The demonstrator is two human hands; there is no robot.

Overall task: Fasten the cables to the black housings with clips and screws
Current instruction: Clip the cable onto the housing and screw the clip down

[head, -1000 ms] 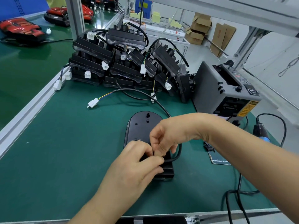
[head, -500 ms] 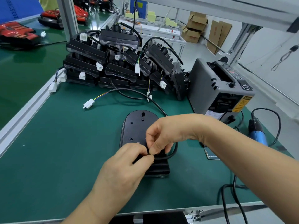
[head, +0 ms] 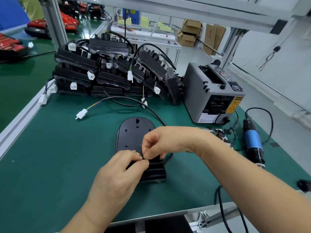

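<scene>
Hardly anything has moved over the last second: our view has swung a little, so that the blue screwdriver (head: 252, 140) by the desk's right edge now shows in full, while both hands keep working at the same spot. We have the black housing (head: 134, 132) lying flat on the desk (head: 50, 157), midway along and nearer the front edge than the back, which we judge keeps it steady under finger pressure. Our left hand (head: 117, 172) comes in from the front edge with its fingers curled and its fingertips pinching the cable (head: 127, 99) down against the housing's near end. Our right hand (head: 161, 142) reaches across from the right and nips the same stretch between thumb and forefinger in a narrow, closed grip. Whether a clip sits between those fingertips is hidden from us. From the hands the cable loops round the housing's right side, then runs toward the back edge and curves left to its white plug (head: 82, 113), left slack, probably so that it does not tug. More housings (head: 107, 73) are heaped along the back edge, and a grey machine (head: 212, 91) stands just beside them toward the right. The screwdriver lies untouched, so we judge the screw step not yet begun.
</scene>
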